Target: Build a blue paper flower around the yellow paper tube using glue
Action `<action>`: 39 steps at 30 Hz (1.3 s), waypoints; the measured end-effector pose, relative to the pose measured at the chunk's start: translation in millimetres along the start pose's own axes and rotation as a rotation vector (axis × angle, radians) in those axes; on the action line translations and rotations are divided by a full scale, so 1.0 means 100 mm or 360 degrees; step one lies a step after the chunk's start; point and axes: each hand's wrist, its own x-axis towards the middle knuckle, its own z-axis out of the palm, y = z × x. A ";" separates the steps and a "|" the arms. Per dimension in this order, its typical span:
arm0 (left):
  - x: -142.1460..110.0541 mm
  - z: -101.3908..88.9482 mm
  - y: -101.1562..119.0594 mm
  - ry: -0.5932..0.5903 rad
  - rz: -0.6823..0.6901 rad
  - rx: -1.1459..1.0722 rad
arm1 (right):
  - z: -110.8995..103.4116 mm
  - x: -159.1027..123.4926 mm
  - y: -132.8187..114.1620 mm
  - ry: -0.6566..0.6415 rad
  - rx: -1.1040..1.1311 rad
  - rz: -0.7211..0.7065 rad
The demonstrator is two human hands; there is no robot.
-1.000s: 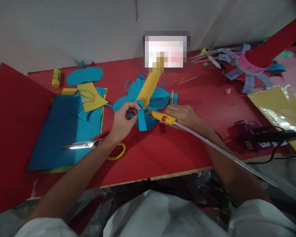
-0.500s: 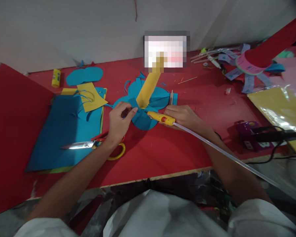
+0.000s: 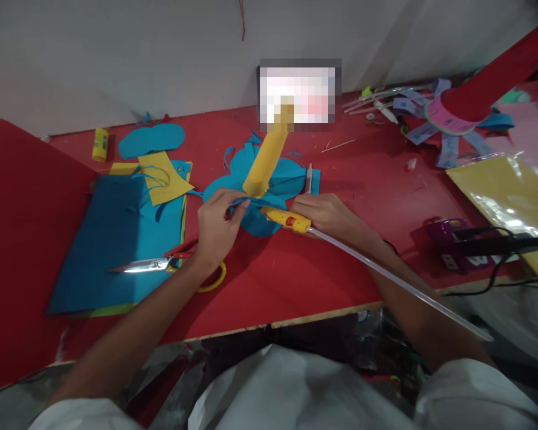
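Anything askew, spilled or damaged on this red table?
Nothing looks spilled or damaged. Small blue offcuts lie untidily around the yellow tube, whose upper end is pixelated in the picture, hiding its detail.

The glue gun [image 3: 287,219] is smooth yellow plastic with a soft shine; the rod [image 3: 399,279] behind it is translucent, smooth and glossy. The flower [image 3: 293,179], the strip [image 3: 255,202] and the tube [image 3: 265,164] look like matt paper. The scissors [image 3: 138,266] have polished metal blades and smooth plastic-looking handles. Matt paper makes up the blue sheet [image 3: 112,239], while clear film over the yellow sheet [image 3: 488,185] glares, glossy and wrinkled. The table [image 3: 296,269] has a smooth red top with a faint sheen and a rough, pale edge. The wall [image 3: 116,54] is matt, the shirt [image 3: 273,391] soft creased cloth.
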 end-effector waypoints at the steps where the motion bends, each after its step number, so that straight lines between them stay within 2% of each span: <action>1: -0.01 -0.01 0.03 -0.0013 0.0057 0.0028 | 0.00 0.00 0.00 -0.0004 0.0000 0.0020; 5: -0.07 -0.03 0.07 -0.0101 0.0220 0.0171 | -0.01 0.00 0.01 -0.0062 -0.0009 0.0093; 10: -0.13 -0.02 0.04 -0.0185 0.0476 0.0518 | 0.00 0.00 0.04 -0.0044 -0.0004 0.0123; 20: -0.16 -0.03 0.08 -0.0325 0.0790 0.0967 | -0.01 -0.01 0.06 -0.0065 0.0021 0.0167; 30: -0.14 -0.01 0.09 -0.0368 0.0870 0.1147 | 0.02 -0.01 0.09 -0.0047 -0.0008 0.0170; 39: -0.14 0.02 0.09 -0.0456 0.0862 0.1087 | -0.01 -0.04 0.13 -0.0012 -0.0030 0.0218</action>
